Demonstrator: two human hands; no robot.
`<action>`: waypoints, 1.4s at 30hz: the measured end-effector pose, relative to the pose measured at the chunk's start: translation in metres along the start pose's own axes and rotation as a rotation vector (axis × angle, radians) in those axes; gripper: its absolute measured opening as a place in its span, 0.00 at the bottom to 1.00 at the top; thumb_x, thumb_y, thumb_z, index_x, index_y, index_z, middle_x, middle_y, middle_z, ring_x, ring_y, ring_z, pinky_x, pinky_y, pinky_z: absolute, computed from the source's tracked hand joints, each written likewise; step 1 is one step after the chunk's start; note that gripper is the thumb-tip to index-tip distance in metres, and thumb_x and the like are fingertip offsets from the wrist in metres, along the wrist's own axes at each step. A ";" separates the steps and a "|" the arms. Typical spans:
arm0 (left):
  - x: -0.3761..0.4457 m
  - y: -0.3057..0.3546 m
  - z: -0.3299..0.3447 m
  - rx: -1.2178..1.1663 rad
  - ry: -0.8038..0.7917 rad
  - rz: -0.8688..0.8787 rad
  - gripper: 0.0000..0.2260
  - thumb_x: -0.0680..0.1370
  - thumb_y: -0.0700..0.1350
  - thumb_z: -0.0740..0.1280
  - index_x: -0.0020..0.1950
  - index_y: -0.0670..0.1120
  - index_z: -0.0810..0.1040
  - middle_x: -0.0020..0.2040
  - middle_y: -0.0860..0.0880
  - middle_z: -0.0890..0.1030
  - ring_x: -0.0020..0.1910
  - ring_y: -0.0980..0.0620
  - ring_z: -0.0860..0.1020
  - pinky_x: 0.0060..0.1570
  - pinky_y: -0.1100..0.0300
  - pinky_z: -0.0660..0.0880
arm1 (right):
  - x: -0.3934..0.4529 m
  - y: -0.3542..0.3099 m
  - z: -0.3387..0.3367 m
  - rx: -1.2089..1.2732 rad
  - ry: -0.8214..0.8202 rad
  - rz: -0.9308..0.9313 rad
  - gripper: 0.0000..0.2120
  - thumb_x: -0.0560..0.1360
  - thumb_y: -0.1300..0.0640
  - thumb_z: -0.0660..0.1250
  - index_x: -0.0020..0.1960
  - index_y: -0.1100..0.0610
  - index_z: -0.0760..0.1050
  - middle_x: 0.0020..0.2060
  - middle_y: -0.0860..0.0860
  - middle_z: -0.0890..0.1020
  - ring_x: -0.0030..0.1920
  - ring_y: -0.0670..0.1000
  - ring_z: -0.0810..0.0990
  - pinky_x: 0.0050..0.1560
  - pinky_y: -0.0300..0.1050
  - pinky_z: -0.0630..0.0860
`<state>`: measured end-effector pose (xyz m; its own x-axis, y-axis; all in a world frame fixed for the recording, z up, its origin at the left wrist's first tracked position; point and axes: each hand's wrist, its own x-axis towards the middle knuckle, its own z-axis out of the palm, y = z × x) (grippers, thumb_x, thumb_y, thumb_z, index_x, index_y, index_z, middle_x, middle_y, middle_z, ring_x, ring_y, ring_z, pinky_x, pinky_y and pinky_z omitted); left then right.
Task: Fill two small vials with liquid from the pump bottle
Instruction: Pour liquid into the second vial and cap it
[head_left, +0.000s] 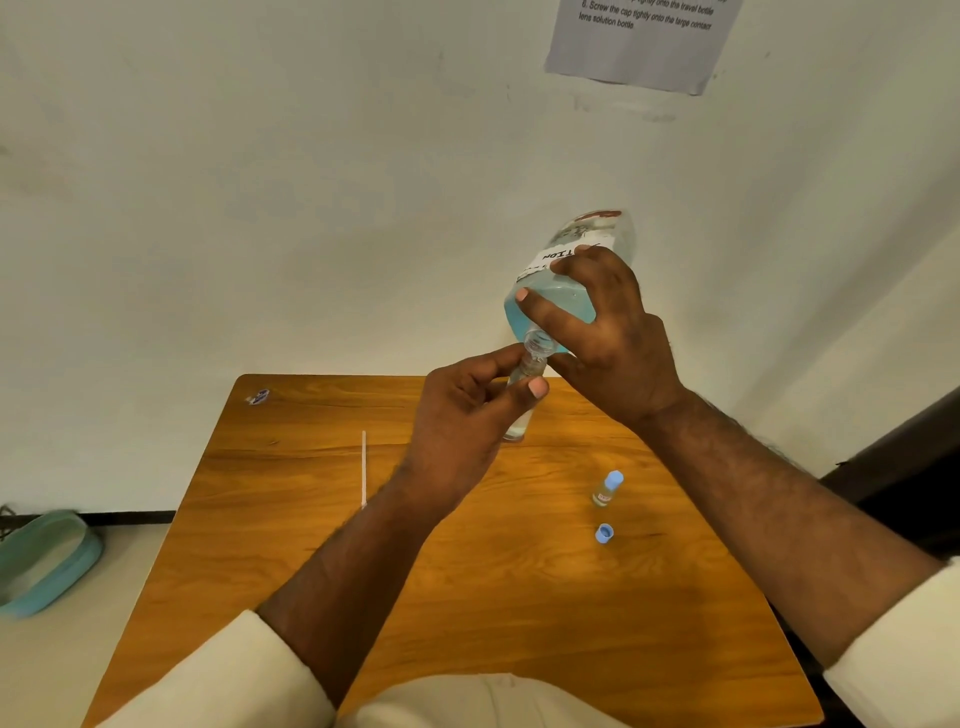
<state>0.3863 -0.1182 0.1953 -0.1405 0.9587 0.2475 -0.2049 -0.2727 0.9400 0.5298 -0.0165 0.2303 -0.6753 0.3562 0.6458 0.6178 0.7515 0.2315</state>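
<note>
The person holds the big bottle (558, 291) up in the air over the far edge of the tabletop (415, 597). The right hand (608, 332) has its grip wrapped around the bottle, fingers spread over the side and the white label. The bottle is tipped nearly upside down. Its long line runs from about 1 o'clock down to 7 o'clock, with the flat bottom up high and the open neck pointing down. Blue liquid sits in the lower part, near the neck.

Right under the neck is a small clear vial (524, 395). The left hand (467, 410) has its grip pinched on the vial, thumb on one side and fingers on the other. The vial leans a little, with its open mouth up at about 1 o'clock, touching the bottle's neck. Its bottom end points down at about 7 o'clock. A bit of clear liquid shows at the bottom of it.

A second vial (607, 488) with a blue cap stands on the tabletop at about 4 o'clock from the hands. Just below it lies a loose blue cap (603, 533). A thin white tube (364, 467) lies on the tabletop at about 8 o'clock from the hands, running from 12 to 6 o'clock. A sheet of paper (644, 41) hangs on the wall above.
</note>
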 end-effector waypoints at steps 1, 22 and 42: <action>0.000 0.000 0.000 0.004 0.003 -0.001 0.15 0.75 0.37 0.70 0.62 0.44 0.79 0.55 0.48 0.84 0.51 0.51 0.83 0.44 0.57 0.78 | -0.001 0.000 0.000 0.004 -0.001 0.001 0.23 0.69 0.61 0.75 0.63 0.59 0.75 0.58 0.67 0.76 0.61 0.68 0.73 0.38 0.60 0.82; -0.017 -0.029 -0.016 -0.107 0.044 -0.061 0.14 0.72 0.38 0.72 0.58 0.40 0.81 0.52 0.41 0.84 0.49 0.42 0.81 0.42 0.48 0.80 | -0.046 -0.034 0.058 0.719 0.006 0.599 0.32 0.65 0.53 0.78 0.65 0.56 0.72 0.60 0.56 0.72 0.60 0.51 0.72 0.54 0.35 0.74; -0.043 -0.110 -0.008 0.025 0.266 -0.180 0.11 0.69 0.34 0.75 0.48 0.46 0.80 0.48 0.44 0.83 0.50 0.48 0.81 0.48 0.55 0.79 | -0.134 -0.063 0.180 1.158 -0.436 0.828 0.27 0.58 0.53 0.74 0.57 0.49 0.73 0.55 0.53 0.74 0.51 0.34 0.72 0.46 0.31 0.71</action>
<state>0.4074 -0.1300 0.0799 -0.3529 0.9356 0.0093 -0.2262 -0.0950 0.9694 0.5082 -0.0116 -0.0020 -0.4945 0.8691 -0.0096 0.3628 0.1964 -0.9109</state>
